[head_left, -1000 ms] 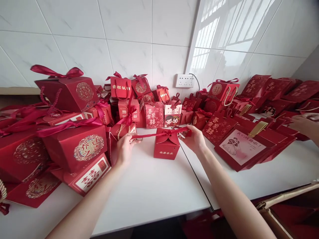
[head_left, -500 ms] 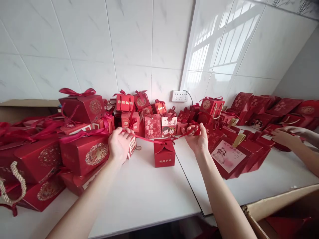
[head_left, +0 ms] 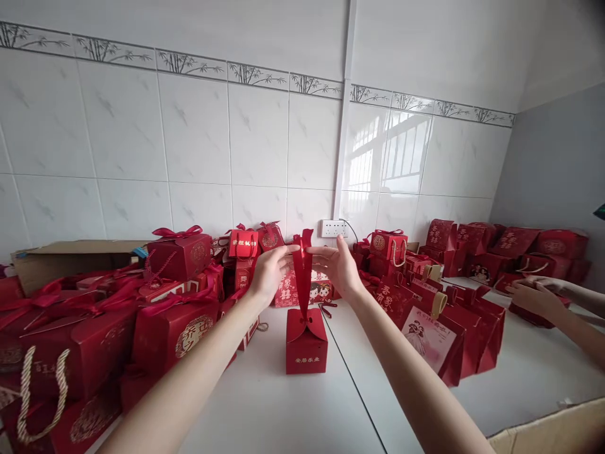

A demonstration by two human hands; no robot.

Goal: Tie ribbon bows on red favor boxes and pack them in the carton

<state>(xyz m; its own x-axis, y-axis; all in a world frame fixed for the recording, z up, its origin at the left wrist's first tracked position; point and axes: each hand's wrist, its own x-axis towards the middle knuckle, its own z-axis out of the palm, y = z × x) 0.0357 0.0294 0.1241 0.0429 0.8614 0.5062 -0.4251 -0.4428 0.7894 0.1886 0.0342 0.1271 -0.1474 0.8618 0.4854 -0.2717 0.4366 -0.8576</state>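
Nearest to us, low and to the right of the small red box [head_left: 306,353], was the edge of a cardboard carton [head_left: 558,429]; low to the box's left sat a larger box [head_left: 85,345] with a cream rope handle [head_left: 27,384]. We had the small red box upright on the white worktop [head_left: 265,410], its gold characters facing us. A red ribbon [head_left: 302,277] rose in a narrow V from its top, and above the box our left hand [head_left: 270,272] and our right hand [head_left: 341,268] each pinched it, fingertips close together. To the box's right we saw red bags [head_left: 477,331] in a row, and farther right a co-worker's hands [head_left: 534,295] at a red package [head_left: 534,315]. Behind the box were more gift boxes [head_left: 243,243], a socket strip [head_left: 334,228] and the tiled wall [head_left: 193,139].
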